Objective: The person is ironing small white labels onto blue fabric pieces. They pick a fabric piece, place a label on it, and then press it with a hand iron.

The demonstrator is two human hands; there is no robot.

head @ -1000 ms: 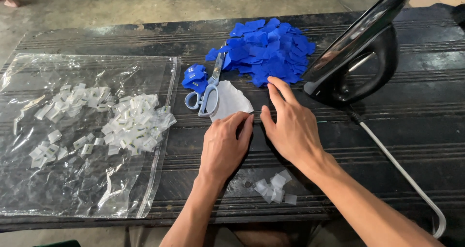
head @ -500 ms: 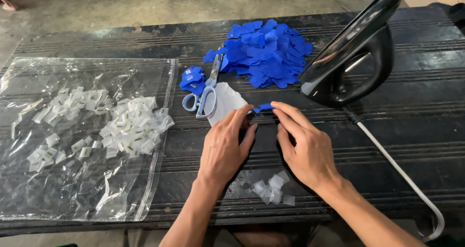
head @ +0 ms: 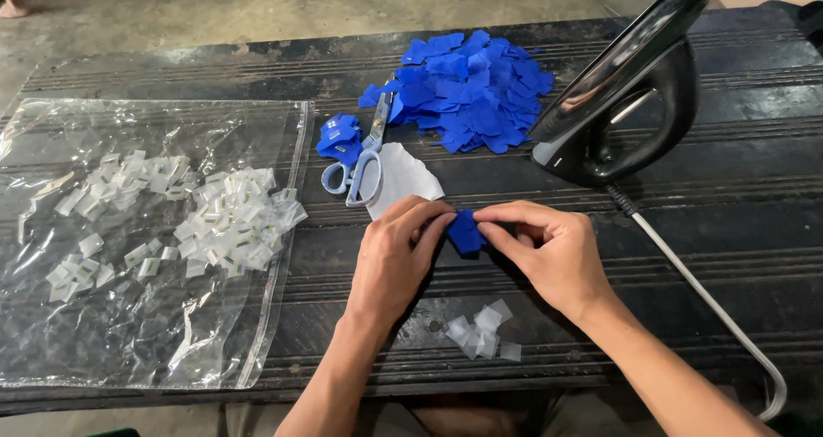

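While both your hands met over the table [head: 737,231], they pinched one blue piece [head: 465,231] between them.
Your left hand [head: 396,257] and right hand [head: 549,253] each had fingers clenched on that piece, held just above the dark table, near the white scrap [head: 407,178] and scissors [head: 364,158]. A blue pile [head: 471,90] lay beyond, an iron [head: 626,103] at right, clear bits [head: 482,330] below your hands.

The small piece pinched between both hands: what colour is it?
Blue: the small piece, in the head view, matches the pile of blue pieces behind it.
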